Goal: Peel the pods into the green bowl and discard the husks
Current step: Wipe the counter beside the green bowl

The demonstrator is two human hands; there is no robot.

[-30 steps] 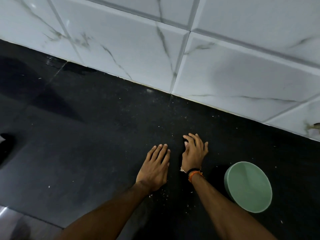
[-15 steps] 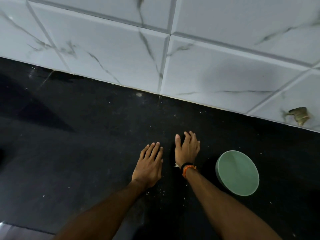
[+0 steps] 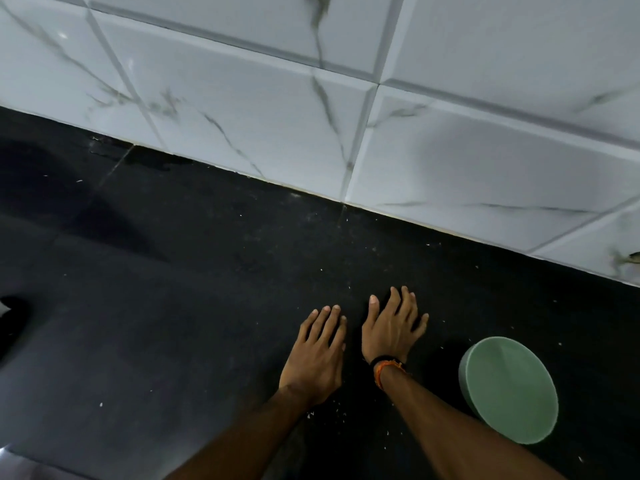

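My left hand (image 3: 317,355) lies flat, palm down, on the black counter (image 3: 173,306), fingers straight and together. Close beside it on the right, my right hand (image 3: 389,329) also rests flat with fingers spread; a black and orange band circles its wrist. Neither hand holds anything. The green bowl (image 3: 509,388) stands on the counter to the right of my right forearm, and nothing shows inside it. No pods are visible. Small pale husk flakes (image 3: 332,410) lie scattered on the counter around my wrists.
A white marble-patterned tiled wall (image 3: 346,98) runs along the back of the counter. A small greenish-brown thing (image 3: 632,258) clings to the wall at the far right edge. A dark object (image 3: 10,317) shows at the left edge.
My right hand's fingers have flattened and spread on the counter. The view has shifted slightly; both hands stay side by side in the same spot.
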